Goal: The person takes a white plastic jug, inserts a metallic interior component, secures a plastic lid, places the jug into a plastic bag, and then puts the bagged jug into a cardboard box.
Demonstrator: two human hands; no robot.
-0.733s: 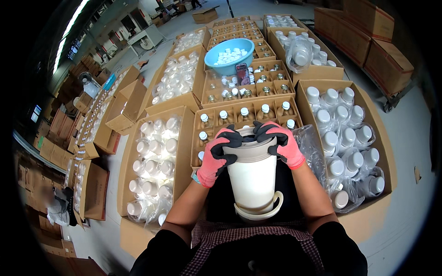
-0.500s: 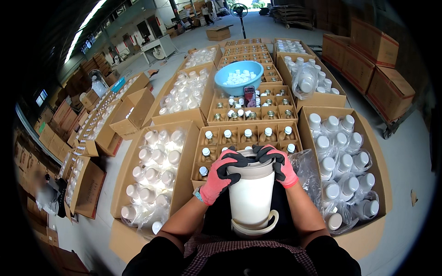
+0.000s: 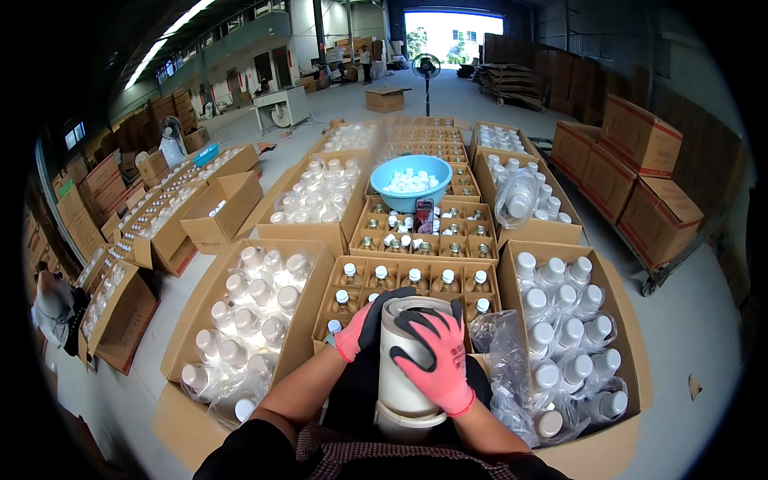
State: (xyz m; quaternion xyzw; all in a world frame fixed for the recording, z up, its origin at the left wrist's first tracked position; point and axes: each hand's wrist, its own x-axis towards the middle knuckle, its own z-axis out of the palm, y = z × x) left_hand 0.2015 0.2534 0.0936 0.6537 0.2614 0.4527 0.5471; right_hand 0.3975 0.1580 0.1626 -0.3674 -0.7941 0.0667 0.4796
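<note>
Head view: white container point(image 3: 398, 390) stands at six o'clock; right hand point(image 3: 438, 356) grips it, fingers spread, left hand point(image 3: 362, 332) curls round its ten-o'clock rim. Apparent step: two-handed gripping; next move calls for steady support.

White cylindrical container point(image 3: 388, 376), smooth-sided, with greyish-beige round top point(image 3: 420, 303) and cream band point(image 3: 404, 424) around lower end. Roughly upright, close in front of person's dark clothing point(image 3: 346, 396). Clasped between gloved hands: left hand point(image 3: 360, 332) at upper left side, right hand point(image 3: 438, 356) spread across front and right.
</note>
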